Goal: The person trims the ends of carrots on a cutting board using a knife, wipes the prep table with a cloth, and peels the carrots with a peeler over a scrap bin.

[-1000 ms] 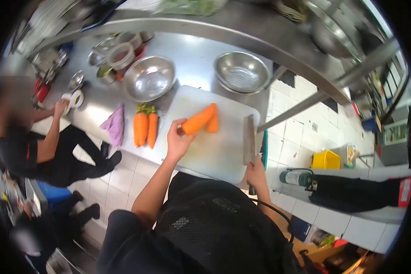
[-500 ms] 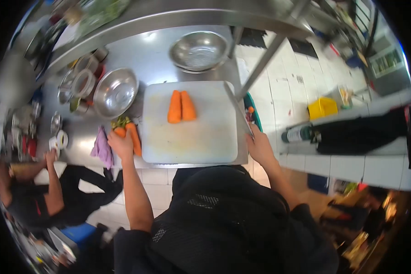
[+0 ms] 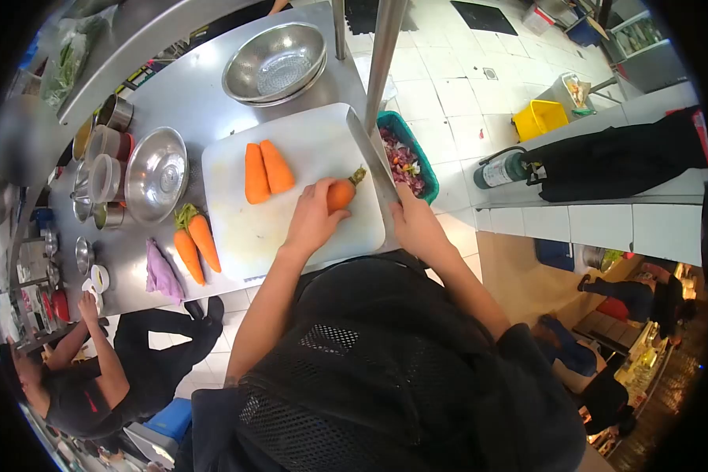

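On the right part of the white cutting board [image 3: 252, 236], my left hand [image 3: 316, 220] grips a carrot [image 3: 340, 194] whose green stem end points right. My right hand [image 3: 411, 216] is closed on a large knife [image 3: 372, 161], its blade along the board's right edge and pointing away from me. Two trimmed carrots [image 3: 264, 170] lie side by side near the board's upper left. Left of the board, two carrots with green tops [image 3: 198, 240] rest on the metal counter beside a purple cloth [image 3: 162, 273].
Metal bowls stand at the far left [image 3: 157, 175] and far end [image 3: 275, 67] of the counter. A shelf post [image 3: 383, 63] rises beyond the board. A green bin [image 3: 425, 161] with scraps is at the right. A co-worker [image 3: 94, 377] stands at the left.
My left hand has taken one carrot from the group at the left and brought it onto the board. The camera view has turned. The knife stays in my right hand.
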`<state>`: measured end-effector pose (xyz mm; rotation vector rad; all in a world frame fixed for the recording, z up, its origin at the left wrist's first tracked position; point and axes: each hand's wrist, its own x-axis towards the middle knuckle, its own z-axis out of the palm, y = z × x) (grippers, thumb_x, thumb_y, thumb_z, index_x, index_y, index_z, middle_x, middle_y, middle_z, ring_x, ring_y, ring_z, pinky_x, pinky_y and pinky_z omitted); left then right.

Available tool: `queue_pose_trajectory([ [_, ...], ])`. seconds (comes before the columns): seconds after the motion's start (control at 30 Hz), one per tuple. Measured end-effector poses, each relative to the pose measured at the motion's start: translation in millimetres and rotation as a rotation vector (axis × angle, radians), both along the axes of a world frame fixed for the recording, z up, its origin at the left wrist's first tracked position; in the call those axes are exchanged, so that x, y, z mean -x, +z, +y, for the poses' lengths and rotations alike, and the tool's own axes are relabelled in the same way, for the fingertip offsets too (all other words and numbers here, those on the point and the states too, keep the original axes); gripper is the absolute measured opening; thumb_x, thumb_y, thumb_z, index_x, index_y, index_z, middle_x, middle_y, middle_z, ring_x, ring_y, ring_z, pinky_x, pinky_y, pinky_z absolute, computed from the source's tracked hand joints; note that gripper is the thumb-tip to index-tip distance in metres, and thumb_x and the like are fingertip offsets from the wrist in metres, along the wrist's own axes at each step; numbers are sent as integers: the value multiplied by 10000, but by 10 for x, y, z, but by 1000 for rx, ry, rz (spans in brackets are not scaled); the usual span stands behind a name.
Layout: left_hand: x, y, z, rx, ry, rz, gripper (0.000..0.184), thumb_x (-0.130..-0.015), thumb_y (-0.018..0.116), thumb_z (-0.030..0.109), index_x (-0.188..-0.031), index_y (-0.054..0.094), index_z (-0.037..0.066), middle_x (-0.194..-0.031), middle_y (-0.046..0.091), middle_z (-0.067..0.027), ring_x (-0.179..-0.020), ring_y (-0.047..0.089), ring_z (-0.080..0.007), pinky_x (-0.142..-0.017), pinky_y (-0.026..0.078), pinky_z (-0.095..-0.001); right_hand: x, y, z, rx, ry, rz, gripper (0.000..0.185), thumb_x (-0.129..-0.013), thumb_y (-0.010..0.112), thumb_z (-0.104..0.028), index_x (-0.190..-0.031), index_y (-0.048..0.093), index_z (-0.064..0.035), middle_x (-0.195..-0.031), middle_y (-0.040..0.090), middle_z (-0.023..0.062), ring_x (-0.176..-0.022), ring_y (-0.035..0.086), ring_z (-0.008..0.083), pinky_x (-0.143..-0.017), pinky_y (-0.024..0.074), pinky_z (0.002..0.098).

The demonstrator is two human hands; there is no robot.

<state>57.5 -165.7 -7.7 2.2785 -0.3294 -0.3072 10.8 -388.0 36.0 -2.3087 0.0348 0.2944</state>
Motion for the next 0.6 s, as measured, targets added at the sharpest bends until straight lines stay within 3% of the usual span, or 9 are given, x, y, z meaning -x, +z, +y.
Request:
queue_pose_trajectory([
  [0.17, 20, -117, 132, 104, -64, -144, 512, -814, 739, 38, -1267, 500, 25, -1261, 571, -190, -1163, 529, -407, -1012, 435, -467, 106, 305, 58, -142, 3, 4, 354, -979, 495, -88, -1285, 412, 69, -868, 640, 348, -843, 613, 545, -745, 463, 573],
  [0.23, 3, -107, 135, 104, -76, -131, 506, -818, 730, 33, -1267, 498, 28, -1262, 569, -181, -1162, 528, -405, -1002, 433, -471, 72, 378, 124, -60, 111, 151, 197, -961, 500, -66, -1112, 429, 39, -816, 637, 338, -835, 624, 533, -732, 464, 595],
  [0.33, -14, -54, 130, 63, -98, -111, 500, -825, 715, 20, -1272, 489, 18, -1271, 564, -182, -1183, 517, -403, -1014, 429, -461, 82, 324, 213, 82, 177, 189, 196, -944, 492, -43, -1109, 422, 37, -808, 631, 338, -822, 631, 527, -740, 476, 589],
  [0.47, -62, -52, 141, 41, -137, -91, 486, -827, 701, 6, -1264, 488, 6, -1274, 563, -185, -1189, 510, -405, -1026, 427, -456, -99, 331, 97, 10, 206, 140, 270, -974, 480, -88, -1188, 396, 55, -795, 614, 342, -754, 609, 529, -698, 479, 567],
  [0.53, -95, -56, 145, 36, -141, -88, 475, -831, 691, 7, -1261, 491, 26, -1263, 563, -174, -1179, 513, -401, -1001, 422, -468, -268, 692, 133, -84, 111, 514, 232, -966, 469, -69, -1158, 409, 47, -781, 607, 345, -730, 608, 530, -683, 491, 566],
  [0.6, -119, -79, 161, 27, -148, -81, 464, -835, 681, 8, -1258, 493, 46, -1252, 562, -162, -1169, 517, -398, -975, 418, -481, -334, 576, 175, -74, 125, 498, 219, -966, 465, -64, -1148, 410, 45, -789, 613, 348, -731, 614, 528, -679, 490, 572],
])
